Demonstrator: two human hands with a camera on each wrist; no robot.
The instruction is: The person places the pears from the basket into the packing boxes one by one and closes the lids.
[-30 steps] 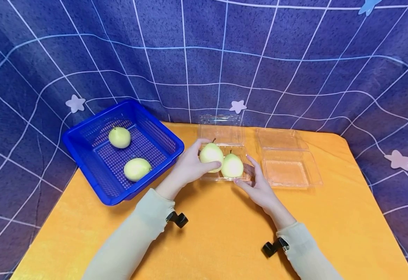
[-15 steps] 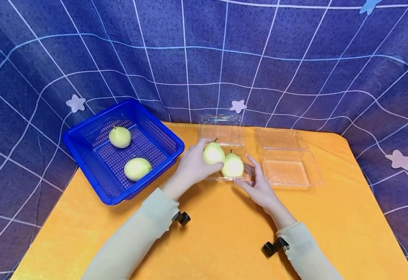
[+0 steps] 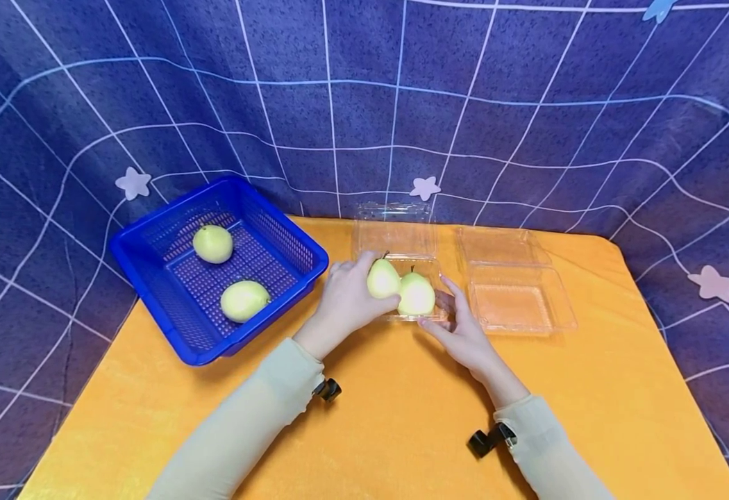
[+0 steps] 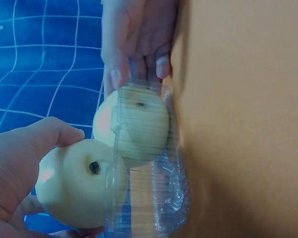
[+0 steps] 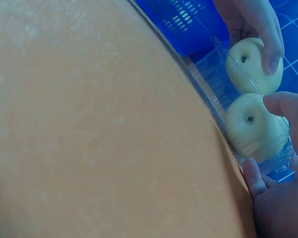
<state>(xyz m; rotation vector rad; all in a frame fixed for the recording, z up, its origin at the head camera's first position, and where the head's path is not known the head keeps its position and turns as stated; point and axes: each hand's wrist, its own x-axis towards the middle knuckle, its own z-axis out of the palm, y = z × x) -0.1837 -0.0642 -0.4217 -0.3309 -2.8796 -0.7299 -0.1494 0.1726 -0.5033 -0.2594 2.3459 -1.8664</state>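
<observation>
My left hand [image 3: 350, 297] grips a pale yellow-green pear [image 3: 383, 280] by its left side, thumb toward the front. The pear is over the left half of a clear plastic clamshell box [image 3: 394, 239], whose lid stands open at the back. A second pear [image 3: 417, 296] sits in the right half of the box. In the left wrist view the held pear [image 4: 72, 186] is higher than the box wall and close against the other pear [image 4: 134, 124]. My right hand [image 3: 461, 339] holds the box's right end, thumb at the front wall; some fingers are hidden behind it.
A blue plastic basket [image 3: 305, 288] with two more pears [image 3: 213, 244] stands at the left. Another clear clamshell box [image 3: 523, 300], lid open, lies right of my right hand. An orange cloth [image 3: 402, 417] covers the table, and a blue star-patterned curtain [image 3: 364, 111] hangs behind it.
My left hand has moved slightly right with its pear, which now leans closer to the second pear. The right hand and the box have stayed in place.
</observation>
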